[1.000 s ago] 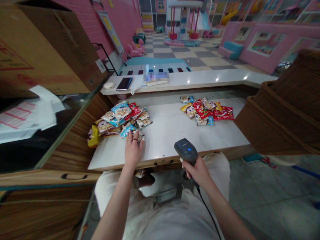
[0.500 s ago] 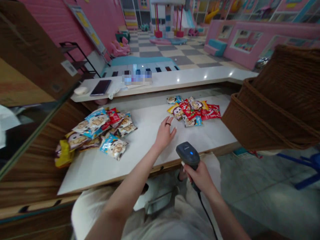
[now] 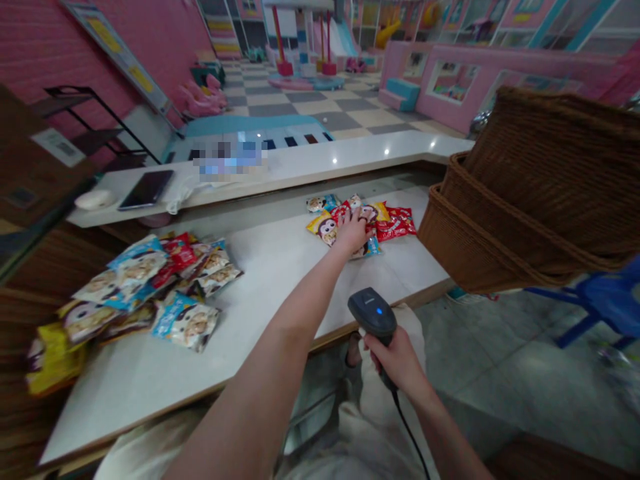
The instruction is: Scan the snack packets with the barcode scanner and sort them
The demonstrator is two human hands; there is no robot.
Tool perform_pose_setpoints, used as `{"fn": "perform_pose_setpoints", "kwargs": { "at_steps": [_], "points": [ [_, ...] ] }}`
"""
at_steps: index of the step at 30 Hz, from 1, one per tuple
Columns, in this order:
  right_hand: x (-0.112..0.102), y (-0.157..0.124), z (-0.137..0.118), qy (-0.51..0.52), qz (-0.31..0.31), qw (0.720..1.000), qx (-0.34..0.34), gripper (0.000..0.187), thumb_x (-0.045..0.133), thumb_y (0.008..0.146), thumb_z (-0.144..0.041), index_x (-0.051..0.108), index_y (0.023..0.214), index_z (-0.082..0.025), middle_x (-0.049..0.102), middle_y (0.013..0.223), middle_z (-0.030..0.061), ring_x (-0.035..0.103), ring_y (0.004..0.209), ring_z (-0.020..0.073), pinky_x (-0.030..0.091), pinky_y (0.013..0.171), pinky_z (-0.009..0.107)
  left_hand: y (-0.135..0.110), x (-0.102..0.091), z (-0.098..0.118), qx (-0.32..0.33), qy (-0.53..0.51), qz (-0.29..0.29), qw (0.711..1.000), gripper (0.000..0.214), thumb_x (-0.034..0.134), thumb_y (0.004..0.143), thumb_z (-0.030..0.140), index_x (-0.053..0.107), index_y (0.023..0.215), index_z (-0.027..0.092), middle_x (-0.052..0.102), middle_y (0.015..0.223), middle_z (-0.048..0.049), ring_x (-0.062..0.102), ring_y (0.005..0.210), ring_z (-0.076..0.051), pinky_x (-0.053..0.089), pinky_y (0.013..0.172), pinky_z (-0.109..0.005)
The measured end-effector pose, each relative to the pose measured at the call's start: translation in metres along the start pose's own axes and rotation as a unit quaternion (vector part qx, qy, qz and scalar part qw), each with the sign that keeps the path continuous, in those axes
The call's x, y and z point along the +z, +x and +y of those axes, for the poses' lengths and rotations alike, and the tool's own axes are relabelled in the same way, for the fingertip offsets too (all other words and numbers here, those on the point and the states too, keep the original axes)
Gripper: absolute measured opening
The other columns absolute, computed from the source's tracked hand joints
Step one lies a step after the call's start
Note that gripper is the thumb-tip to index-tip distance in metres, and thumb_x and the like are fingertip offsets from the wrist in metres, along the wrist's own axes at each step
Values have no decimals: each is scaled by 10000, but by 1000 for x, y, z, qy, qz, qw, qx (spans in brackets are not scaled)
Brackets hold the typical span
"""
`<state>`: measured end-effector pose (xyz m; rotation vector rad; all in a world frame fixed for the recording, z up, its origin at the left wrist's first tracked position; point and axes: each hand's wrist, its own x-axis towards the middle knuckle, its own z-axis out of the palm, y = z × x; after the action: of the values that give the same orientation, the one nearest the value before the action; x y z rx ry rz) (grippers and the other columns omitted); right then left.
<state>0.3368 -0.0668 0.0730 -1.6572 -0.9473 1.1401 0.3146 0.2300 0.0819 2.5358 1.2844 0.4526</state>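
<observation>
My left hand [image 3: 353, 232] has its fingers down on the snack packets [image 3: 395, 223], grip unclear; my right hand [image 3: 395, 360] wraps closed around a corded barcode scanner [image 3: 373, 312].

Snack packets [image 3: 186, 325] glossy plastic film (crinkled); barcode scanner [image 3: 373, 312] matt plastic.

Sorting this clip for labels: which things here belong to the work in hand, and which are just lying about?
Work: black corded barcode scanner in the right hand; foil snack packets under the left hand; second packet heap.
Lying about: black smartphone; brown wicker baskets; blue chair.
</observation>
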Motion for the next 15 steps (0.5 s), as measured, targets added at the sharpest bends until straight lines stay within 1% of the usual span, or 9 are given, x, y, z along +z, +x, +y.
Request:
{"fn": "perform_pose_setpoints", "kwargs": {
  "at_steps": [4,6,8,10,13,15],
  "points": [
    [3,-4,-5,2,-14,1000,-1,270,679,709,-479,612,606,-239,503,401,-37,476,346,138,387,402,252,-41,1,-7,-10,-3,16,1000,670,625,1013,392,489,1642,205,401,1748,-168,334,1616,-436,242,1323,-654],
    [6,-7,-8,6,-24,1000,-11,273,678,716,-477,612,602,-238,506,404,-35,476,353,136,390,411,251,-63,1,-10,-23,-21,23,999,665,647,1000,380,503,1631,227,440,1729,-151,360,1601,-425,248,1318,-653],
    [9,-9,-10,11,-29,999,-24,277,676,724,-474,618,596,-235,509,405,-29,473,359,134,388,416,249,-79,0,-12,-35,-47,32,998,643,682,977,354,548,1596,240,516,1679,-138,395,1581,-414,243,1315,-656],
    [13,-12,-12,17,-35,999,-32,275,683,727,-468,623,595,-234,515,404,-27,471,358,133,388,416,248,-89,-4,-14,-49,-79,48,995,548,692,969,312,636,1510,246,619,1584,-131,457,1539,-401,227,1313,-666],
    [16,-18,-14,25,-41,998,-35,262,703,729,-454,619,605,-240,519,400,-31,463,347,131,392,414,249,-95,-12,-16,-65,-149,90,983,385,657,987,243,747,1361,235,740,1400,-142,593,1415,-373,191,1317,-676],
    [16,-21,-15,24,-42,998,-37,258,711,733,-451,620,610,-243,519,399,-34,465,348,133,393,410,249,-101,-18,-19,-79,-236,128,960,345,658,982,222,776,1306,218,780,1298,-146,670,1310,-353,268,1302,-638]
  ]
}}
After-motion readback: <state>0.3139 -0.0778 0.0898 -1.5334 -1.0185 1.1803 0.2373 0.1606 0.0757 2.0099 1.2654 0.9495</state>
